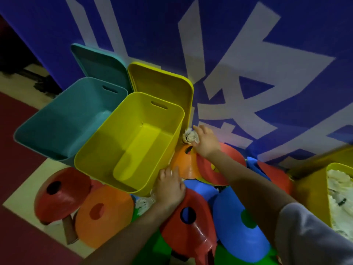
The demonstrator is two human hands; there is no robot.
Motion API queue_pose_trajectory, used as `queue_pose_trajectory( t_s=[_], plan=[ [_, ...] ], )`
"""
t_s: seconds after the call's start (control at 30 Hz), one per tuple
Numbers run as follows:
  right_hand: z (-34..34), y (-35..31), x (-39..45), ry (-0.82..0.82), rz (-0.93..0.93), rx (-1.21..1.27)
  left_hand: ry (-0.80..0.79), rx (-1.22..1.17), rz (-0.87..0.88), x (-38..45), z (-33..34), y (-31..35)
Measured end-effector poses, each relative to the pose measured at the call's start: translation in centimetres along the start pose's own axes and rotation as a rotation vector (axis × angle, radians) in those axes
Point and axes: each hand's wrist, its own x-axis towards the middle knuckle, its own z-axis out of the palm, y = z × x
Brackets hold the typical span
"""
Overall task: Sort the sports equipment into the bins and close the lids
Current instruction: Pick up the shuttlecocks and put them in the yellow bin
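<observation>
Shuttlecocks lie among flat disc cones on the floor near two open bins. Right hand (205,141) reaches to the far right corner of the yellow bin (107,150), its fingers (196,129) curled round a white shuttlecock (189,136) just beside the bin's wall. Left hand (170,186) rests at the bin's near right corner, fingers spread and fairly straight, over another shuttlecock (143,204) and a red cone (191,222). The teal bin (38,127) stands touching the yellow one on its left; both show bare floors inside. A teal lid (99,64) and a yellow lid (162,83) lean against the blue wall (305,35) behind them. More cones, orange (105,215), red (63,194) and blue (240,226), lie near. A second yellow container (309,190) at far right holds white shuttlecocks.
</observation>
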Motion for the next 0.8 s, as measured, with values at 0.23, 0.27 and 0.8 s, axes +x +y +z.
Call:
queue_pose_trajectory(
  t_s=[0.23, 0.27, 0.8],
  plan=[
    [1.6, 0.4, 2.5, -0.063, -0.054, -0.209, 0.02, -0.259, -0.044, 0.0, -0.1, 0.3],
    [1.5, 0.5, 2.4, -0.076, -0.026, -0.162, 0.034, -0.287, -0.055, 0.0, -0.2, 0.5],
    [-5.1, 0.5, -7.2, 0.262, 0.015, 0.454, -0.053, 0.181, 0.101, -3.8, -1.2, -1.7]
  ],
)
